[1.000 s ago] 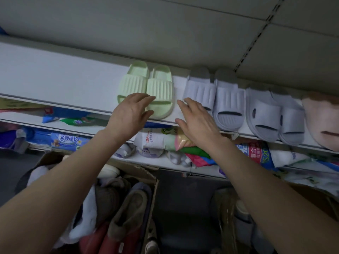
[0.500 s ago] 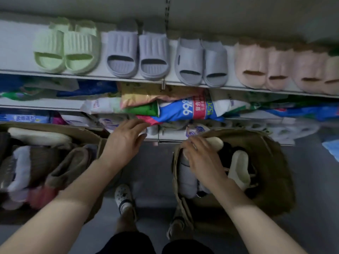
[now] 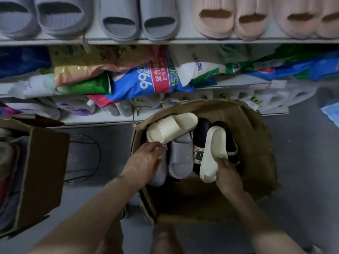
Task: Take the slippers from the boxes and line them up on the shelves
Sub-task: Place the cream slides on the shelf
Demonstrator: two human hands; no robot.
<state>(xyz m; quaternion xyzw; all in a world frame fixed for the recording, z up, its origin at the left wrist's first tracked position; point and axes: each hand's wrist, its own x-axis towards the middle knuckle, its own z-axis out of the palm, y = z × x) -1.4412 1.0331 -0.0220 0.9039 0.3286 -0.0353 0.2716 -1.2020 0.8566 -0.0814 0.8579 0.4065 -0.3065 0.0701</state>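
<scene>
An open cardboard box on the floor holds several slippers. One cream slipper lies across the top at the back. A second cream slipper stands on its side, and my right hand grips its near end. My left hand lies over a grey slipper, fingers apart, fingertips touching the near end of the back cream slipper. Black patterned slippers lie underneath. On the top shelf, grey slippers and pink slippers stand in a row.
A second cardboard box with fuzzy slippers stands at the left. The lower shelves are packed with bagged goods and white bottles. Grey floor lies around the boxes. My legs show at the bottom.
My view dropped from the top shelf to the right-hand box. Both hands came down from the shelf edge into the box, and my right hand took hold of a cream slipper.
</scene>
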